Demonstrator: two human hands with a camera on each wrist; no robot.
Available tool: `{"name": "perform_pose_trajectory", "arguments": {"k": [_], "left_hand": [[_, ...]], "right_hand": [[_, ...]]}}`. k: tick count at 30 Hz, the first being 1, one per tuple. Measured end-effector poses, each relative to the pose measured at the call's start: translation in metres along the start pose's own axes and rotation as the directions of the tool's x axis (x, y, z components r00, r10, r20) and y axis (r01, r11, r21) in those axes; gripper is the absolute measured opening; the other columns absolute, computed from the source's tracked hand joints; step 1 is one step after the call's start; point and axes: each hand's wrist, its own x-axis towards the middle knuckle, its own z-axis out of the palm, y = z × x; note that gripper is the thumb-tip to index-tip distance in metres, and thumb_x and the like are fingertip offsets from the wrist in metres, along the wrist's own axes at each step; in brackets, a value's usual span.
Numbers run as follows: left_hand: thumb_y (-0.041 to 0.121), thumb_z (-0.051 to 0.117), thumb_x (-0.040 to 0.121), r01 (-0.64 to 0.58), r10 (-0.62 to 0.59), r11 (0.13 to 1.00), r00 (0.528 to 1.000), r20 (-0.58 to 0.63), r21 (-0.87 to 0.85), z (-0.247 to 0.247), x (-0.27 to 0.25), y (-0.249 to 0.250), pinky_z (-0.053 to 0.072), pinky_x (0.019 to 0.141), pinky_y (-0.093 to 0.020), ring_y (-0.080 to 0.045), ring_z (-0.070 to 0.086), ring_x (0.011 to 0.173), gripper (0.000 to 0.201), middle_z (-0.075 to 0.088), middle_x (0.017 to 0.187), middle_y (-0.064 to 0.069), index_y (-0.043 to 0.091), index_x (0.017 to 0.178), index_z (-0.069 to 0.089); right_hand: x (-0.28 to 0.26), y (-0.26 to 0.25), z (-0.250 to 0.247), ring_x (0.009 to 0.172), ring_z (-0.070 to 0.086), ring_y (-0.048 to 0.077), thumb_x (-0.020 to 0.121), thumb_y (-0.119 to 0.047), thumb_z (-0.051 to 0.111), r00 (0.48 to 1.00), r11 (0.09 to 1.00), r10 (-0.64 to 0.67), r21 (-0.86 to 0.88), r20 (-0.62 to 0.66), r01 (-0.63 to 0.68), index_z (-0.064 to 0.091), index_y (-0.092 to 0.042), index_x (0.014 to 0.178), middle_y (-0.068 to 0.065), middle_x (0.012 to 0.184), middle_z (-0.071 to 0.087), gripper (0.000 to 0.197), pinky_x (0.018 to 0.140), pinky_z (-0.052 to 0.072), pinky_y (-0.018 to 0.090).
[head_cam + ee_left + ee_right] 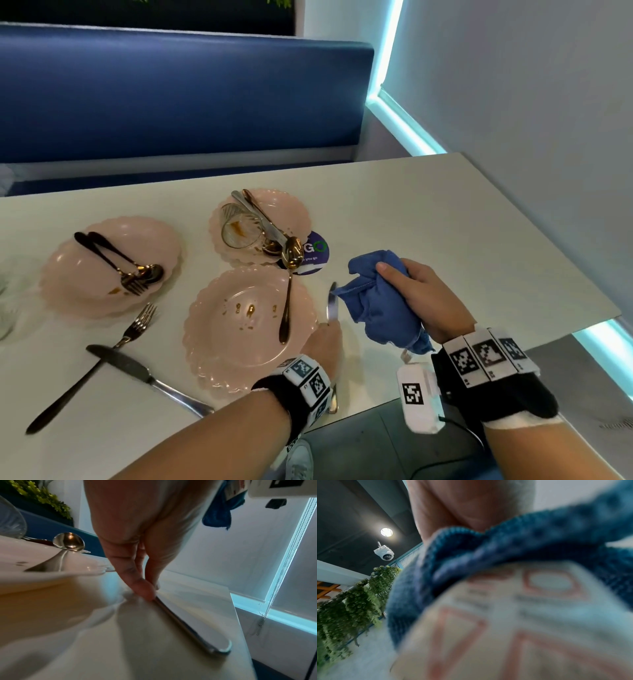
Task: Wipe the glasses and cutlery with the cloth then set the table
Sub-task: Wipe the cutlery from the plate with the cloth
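Note:
My left hand [327, 337] pinches a silver table knife [331, 303] at the right rim of the near pink plate [239, 356]. In the left wrist view the fingertips [145, 591] press the knife [188, 626] down, and its handle lies flat on the white table [154, 649]. My right hand [423, 298] grips a bunched blue cloth [378, 305] just right of the blade, one corner touching it. The cloth [488, 550] and its blurred label fill the right wrist view. A gold spoon [290, 274] lies across the near plate.
The far pink plate [294, 209] holds a stained glass [239, 226] on its side and several pieces of cutlery. The left plate [147, 236] carries dark cutlery [133, 274]. A fork [135, 329] and knife [137, 370] lie crossed near the front edge. A blue bench [171, 96] stands behind.

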Motion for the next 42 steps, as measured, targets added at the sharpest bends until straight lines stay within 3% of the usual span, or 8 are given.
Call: {"name": "perform_pose_trajectory", "arguments": {"k": [5,9,17,22,26,32,35,42], "left_hand": [[0.015,0.042,0.096,-0.096,0.094,0.995,0.993,-0.078,-0.025,-0.023,-0.004,-0.019,0.042,0.085,-0.028,-0.029,0.057,0.104,0.025,0.059,0.101,-0.014,0.001,0.115,0.052],[0.011,0.048,0.091,0.045,-0.077,0.993,0.954,-0.291,-0.112,-0.065,0.013,-0.040,0.048,0.084,-0.038,-0.033,0.060,0.099,0.020,0.062,0.104,-0.017,0.001,0.107,0.056],[0.017,0.046,0.092,0.173,-0.186,0.979,0.975,-0.121,-0.111,-0.084,0.041,-0.044,0.047,0.080,-0.032,-0.030,0.063,0.099,0.038,0.068,0.105,-0.015,0.024,0.057,0.035],[0.014,0.048,0.092,0.207,-0.231,0.941,0.971,-0.061,-0.268,-0.094,0.035,-0.045,0.046,0.083,-0.032,-0.024,0.052,0.083,0.037,0.047,0.065,0.004,0.023,0.057,0.039],[0.019,0.048,0.094,0.170,-0.217,0.890,0.974,-0.067,-0.422,-0.109,0.013,-0.054,0.049,0.083,-0.038,-0.022,0.053,0.079,0.029,0.049,0.066,0.005,0.023,0.065,0.045],[0.010,0.034,0.099,0.029,-0.146,0.727,0.983,-0.113,-0.686,-0.139,-0.036,-0.050,0.037,0.037,-0.019,-0.018,0.044,0.044,0.021,0.047,0.062,-0.010,0.012,0.082,0.046],[0.010,0.029,0.100,0.056,-0.148,0.639,0.988,-0.051,-0.767,-0.149,-0.053,-0.052,0.026,0.035,-0.016,-0.008,0.031,0.033,0.023,0.037,0.055,-0.004,0.013,0.080,0.039],[0.014,0.031,0.101,0.063,-0.186,0.638,0.980,-0.074,-0.767,-0.178,-0.074,-0.083,0.020,0.037,-0.013,-0.007,0.024,0.034,0.020,0.033,0.054,-0.001,0.016,0.086,0.045]], "right_hand": [[0.008,-0.006,0.018,0.089,0.066,0.022,0.093,-0.031,0.052,0.999,1.000,-0.007,0.006,0.041,0.007,0.065,-0.009,0.103,0.011,0.098,0.070,0.027,0.083,0.052,0.037],[0.015,-0.008,0.029,0.096,0.066,0.022,0.093,-0.035,0.051,1.000,1.000,-0.005,0.013,0.009,0.005,0.064,-0.013,0.107,0.008,0.101,0.071,0.029,0.089,0.052,0.037],[0.022,-0.001,0.038,0.112,0.060,0.021,0.097,-0.036,0.042,0.998,0.989,0.067,0.131,0.014,-0.068,0.055,-0.011,0.120,0.010,0.118,0.064,0.036,0.102,0.045,0.042],[0.029,0.001,0.038,0.111,0.061,0.023,0.100,-0.033,0.036,0.993,0.970,0.106,0.213,0.049,-0.114,0.052,-0.007,0.123,0.015,0.120,0.063,0.039,0.097,0.049,0.039],[0.040,0.001,0.058,0.098,0.063,0.020,0.103,-0.029,0.025,0.982,0.911,0.100,0.381,0.159,-0.155,0.048,-0.008,0.128,0.013,0.117,0.065,0.041,0.090,0.050,0.035],[0.063,-0.010,0.135,0.111,0.060,0.024,0.097,-0.038,0.044,0.967,0.860,0.213,0.442,0.143,-0.255,0.044,-0.001,0.132,0.016,0.127,0.058,0.051,0.098,0.049,0.039],[0.069,-0.015,0.171,0.111,0.060,0.026,0.067,-0.051,0.072,0.990,0.944,0.104,0.304,0.096,-0.129,0.045,-0.010,0.132,0.010,0.125,0.060,0.082,0.100,0.047,0.046],[0.086,-0.047,0.197,0.076,0.054,0.015,0.087,-0.026,0.063,0.949,0.932,-0.315,-0.197,-0.028,0.304,0.059,-0.002,0.095,0.001,0.080,0.058,0.026,0.068,0.040,0.025]]}}
